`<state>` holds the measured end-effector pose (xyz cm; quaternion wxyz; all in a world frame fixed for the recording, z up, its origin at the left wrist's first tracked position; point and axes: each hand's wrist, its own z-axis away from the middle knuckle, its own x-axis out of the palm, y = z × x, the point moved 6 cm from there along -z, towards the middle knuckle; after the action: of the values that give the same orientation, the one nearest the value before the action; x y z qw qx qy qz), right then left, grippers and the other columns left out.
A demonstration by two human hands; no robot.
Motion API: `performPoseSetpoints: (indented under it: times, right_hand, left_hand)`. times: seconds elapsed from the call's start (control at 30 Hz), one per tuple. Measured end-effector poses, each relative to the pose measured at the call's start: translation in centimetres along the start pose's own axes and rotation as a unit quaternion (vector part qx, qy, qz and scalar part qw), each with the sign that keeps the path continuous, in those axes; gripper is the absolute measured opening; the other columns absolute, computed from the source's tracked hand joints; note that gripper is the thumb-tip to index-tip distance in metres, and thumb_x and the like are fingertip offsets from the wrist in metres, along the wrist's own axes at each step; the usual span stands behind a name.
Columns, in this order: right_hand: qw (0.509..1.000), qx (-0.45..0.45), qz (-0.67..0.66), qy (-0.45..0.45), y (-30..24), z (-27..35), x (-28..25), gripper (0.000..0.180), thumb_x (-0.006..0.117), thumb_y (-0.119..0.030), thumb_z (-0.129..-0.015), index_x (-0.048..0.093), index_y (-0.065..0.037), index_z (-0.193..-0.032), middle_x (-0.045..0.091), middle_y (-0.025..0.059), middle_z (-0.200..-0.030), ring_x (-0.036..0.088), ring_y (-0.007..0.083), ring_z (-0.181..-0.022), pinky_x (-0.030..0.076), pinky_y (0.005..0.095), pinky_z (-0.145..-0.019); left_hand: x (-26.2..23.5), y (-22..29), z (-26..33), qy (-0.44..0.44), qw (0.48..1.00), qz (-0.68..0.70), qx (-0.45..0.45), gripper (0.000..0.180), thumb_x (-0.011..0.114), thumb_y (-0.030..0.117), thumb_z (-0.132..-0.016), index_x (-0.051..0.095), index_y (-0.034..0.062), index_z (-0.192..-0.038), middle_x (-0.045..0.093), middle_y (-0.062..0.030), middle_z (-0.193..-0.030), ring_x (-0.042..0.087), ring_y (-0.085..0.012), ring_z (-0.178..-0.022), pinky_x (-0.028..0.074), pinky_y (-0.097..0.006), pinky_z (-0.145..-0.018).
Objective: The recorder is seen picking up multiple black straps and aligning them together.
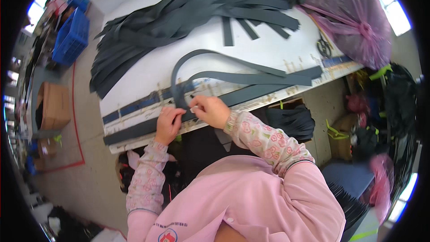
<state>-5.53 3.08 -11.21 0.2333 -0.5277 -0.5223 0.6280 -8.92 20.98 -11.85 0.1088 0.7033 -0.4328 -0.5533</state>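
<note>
My left hand (168,124) presses its fingers and thumb together on a flat dark grey strap (139,131) along the table's near edge. Close beside it, my right hand (211,111) is closed in a pinch over the same spot. A small dark tip (192,96) pokes out above its fingers, and a bit of white shows below; what it holds is too small to name. A second dark grey strip (178,69) loops up from between my hands. Its two ends run to the right and lie over the strap.
A big heap of dark grey strips (179,20) covers the far side of the white table (156,69). Black-handled scissors (323,47) lie by a pink plastic bag (354,18) at the right. More strips (293,123) hang below the edge. Blue crate (71,36) and carton (56,106) stand left.
</note>
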Motion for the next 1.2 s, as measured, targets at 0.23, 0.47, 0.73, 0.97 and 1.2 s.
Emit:
performPoseSetpoints:
  times: [0.23,0.47,0.73,0.97,1.2]
  right_hand:
    - [0.994,0.035,0.096,-0.028,0.0,1.1,2.3,0.006,0.068,-0.015,-0.085,0.068,-0.011,-0.090,0.065,0.0051,-0.064,0.063,0.0265,-0.059,0.047,0.0377,-0.074]
    - [0.992,0.063,0.104,-0.032,-0.2,0.9,3.9,0.007,0.068,-0.016,-0.084,0.068,-0.012,-0.090,0.065,0.0031,-0.065,0.063,0.0239,-0.059,0.044,0.0367,-0.078]
    - [0.989,0.145,-0.002,0.001,2.2,1.8,0.0,0.012,0.069,-0.012,-0.085,0.069,-0.005,-0.094,0.068,0.0095,-0.070,0.066,0.0206,-0.061,0.050,0.0349,-0.064]
    - [0.979,0.184,-0.022,0.086,7.5,6.0,-13.7,0.006,0.064,-0.004,-0.091,0.065,0.001,-0.095,0.065,0.0029,-0.069,0.060,0.0087,-0.062,0.047,0.0250,-0.056]
    - [0.987,0.107,0.092,0.080,6.4,6.8,-13.8,0.006,0.067,-0.006,-0.084,0.066,0.000,-0.085,0.062,0.0093,-0.063,0.061,0.0198,-0.056,0.049,0.0319,-0.057]
  left_hand:
    - [0.7,-0.5,-0.2,0.000,1.000,0.027,-0.007,0.023,0.070,0.006,-0.079,0.063,0.0092,-0.100,0.062,-0.0092,-0.094,0.058,-0.0321,-0.093,0.048,-0.042,-0.084]
    - [0.0,-0.5,0.3,0.001,0.999,0.023,-0.022,0.024,0.071,0.006,-0.077,0.063,0.0092,-0.099,0.064,-0.0073,-0.097,0.058,-0.0309,-0.094,0.049,-0.041,-0.085]
    - [0.6,-0.7,0.1,-0.005,0.999,0.030,-0.013,0.023,0.071,0.007,-0.079,0.063,0.0092,-0.100,0.063,-0.0082,-0.096,0.058,-0.0320,-0.094,0.048,-0.042,-0.086]
    - [0.1,-0.4,-0.1,-0.029,0.999,0.030,-0.025,0.027,0.077,0.013,-0.077,0.065,0.0088,-0.101,0.065,-0.0088,-0.097,0.058,-0.0323,-0.096,0.048,-0.041,-0.087]
    - [0.3,-0.5,-0.1,-0.036,0.999,0.024,-0.030,0.028,0.080,0.013,-0.076,0.067,0.0080,-0.100,0.066,-0.0081,-0.097,0.058,-0.0312,-0.096,0.047,-0.039,-0.086]
